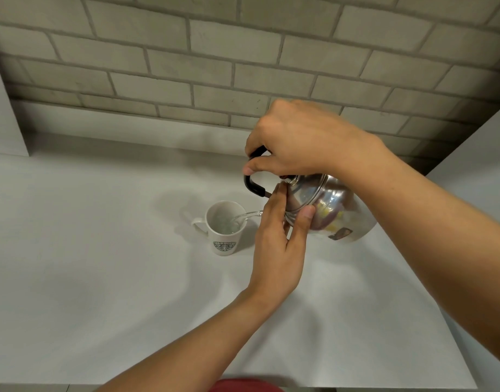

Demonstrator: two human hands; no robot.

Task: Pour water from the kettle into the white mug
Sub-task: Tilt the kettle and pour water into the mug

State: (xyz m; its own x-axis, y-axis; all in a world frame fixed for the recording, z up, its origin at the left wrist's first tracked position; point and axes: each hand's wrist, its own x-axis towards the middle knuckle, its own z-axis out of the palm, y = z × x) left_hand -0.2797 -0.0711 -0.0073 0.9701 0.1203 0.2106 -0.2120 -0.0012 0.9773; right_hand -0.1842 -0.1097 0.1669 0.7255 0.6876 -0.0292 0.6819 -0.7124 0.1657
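Pouring is under way at the white counter (102,278): a steel kettle (333,210) is tipped hard over to the left, its lid (302,193) facing the mug and its base swung up to the right. The right hand (297,142) comes in from above, its fingers wrapped tight around the black handle (253,182), carrying the kettle clear of the counter. The left hand (280,244) reaches up from below with its fingers half curled; the fingertips press against the rim of the lid and the thumb lies on the kettle's shiny side, so the hand is bracing the lid rather than gripping all the way round anything.

A thin clear stream of water (247,215) arcs out from behind the left hand's fingers and drops into the white mug (224,227). The spout itself is hidden by that hand. The mug stands upright on the counter, just left of the left hand and below the kettle's handle, with its own handle pointing left and a green round logo (224,246) facing the person. Water shows inside it, though the level is hard to judge.

Behind the counter runs a wall of pale grey bricks (215,66). A strip of red cloth (243,386) shows at the bottom edge.
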